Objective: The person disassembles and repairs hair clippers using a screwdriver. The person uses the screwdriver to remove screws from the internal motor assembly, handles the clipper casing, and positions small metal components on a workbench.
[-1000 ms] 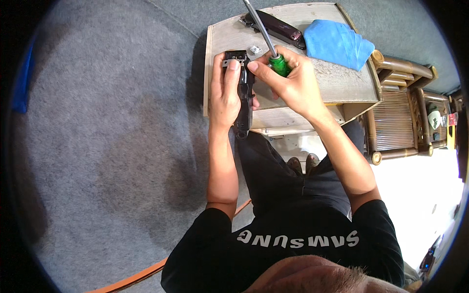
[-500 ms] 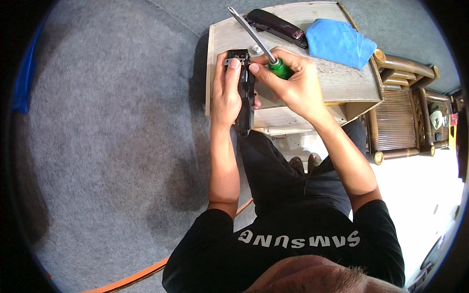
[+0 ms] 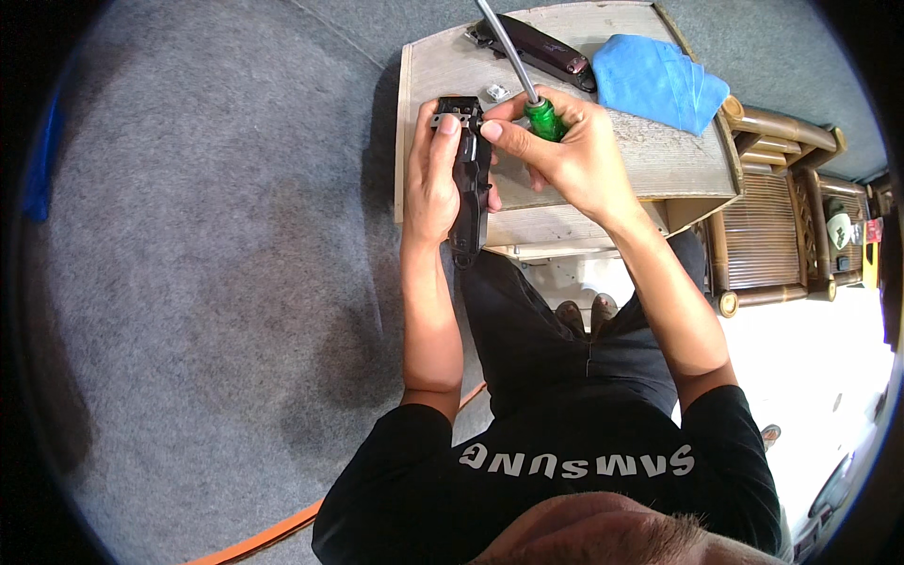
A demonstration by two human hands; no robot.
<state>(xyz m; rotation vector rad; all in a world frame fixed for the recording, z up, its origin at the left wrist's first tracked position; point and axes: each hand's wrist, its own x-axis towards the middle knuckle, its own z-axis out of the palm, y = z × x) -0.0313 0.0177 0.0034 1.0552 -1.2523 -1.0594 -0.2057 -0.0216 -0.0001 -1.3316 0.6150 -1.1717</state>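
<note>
A black hair clipper (image 3: 469, 202) with its top end partly uncovered is gripped upright in my left hand (image 3: 433, 184). The thumb presses on a small metal plate (image 3: 460, 121) near that end. My right hand (image 3: 584, 155) keeps a screwdriver (image 3: 543, 121) with a green handle tucked in its curled fingers, the steel shaft pointing up and away past the picture's top edge. Its thumb and forefinger come together at the clipper's right side, by the plate; anything between them is too small to make out.
On the small wooden table (image 3: 650, 160) lie a dark maroon clipper (image 3: 541, 52), a folded blue cloth (image 3: 659, 85) and a little whitish piece (image 3: 496, 92). A bamboo chair (image 3: 763, 226) stands to the right. Grey carpet (image 3: 235, 235) spreads to the left, with an orange strip (image 3: 264, 535) below.
The screwdriver has swung to the right and stands steeper, its tip leaving the picture. My right hand has shifted slightly right, while my left hand and the clipper stay nearly in place.
</note>
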